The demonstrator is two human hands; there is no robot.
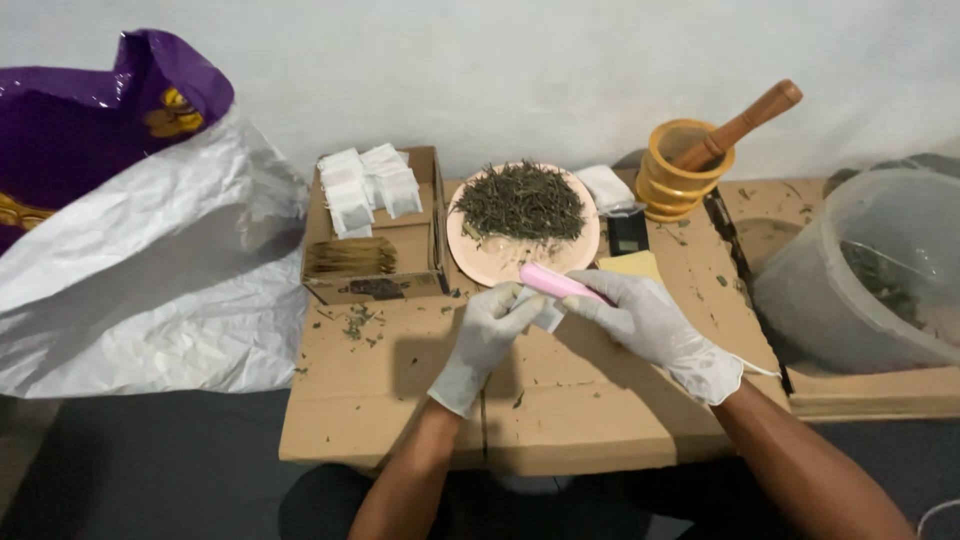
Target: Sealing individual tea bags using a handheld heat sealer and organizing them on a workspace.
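Note:
Both my hands wear white gloves and meet over a flat sheet of cardboard [400, 400]. My left hand [487, 338] pinches a small white paper sachet [545, 313] by its edge. My right hand [650, 325] grips a pink scoop [555, 283] whose tip rests at the sachet's mouth. Just beyond them a pink plate [500, 262] carries a heap of dried green leaves [521, 201].
A cardboard box [375, 235] left of the plate holds several white sachets [368, 185]. A yellow mortar with wooden pestle [690, 165] stands behind, with a small black scale [628, 232] next to it. A translucent tub [860, 270] sits right, a large foil bag [140, 250] left.

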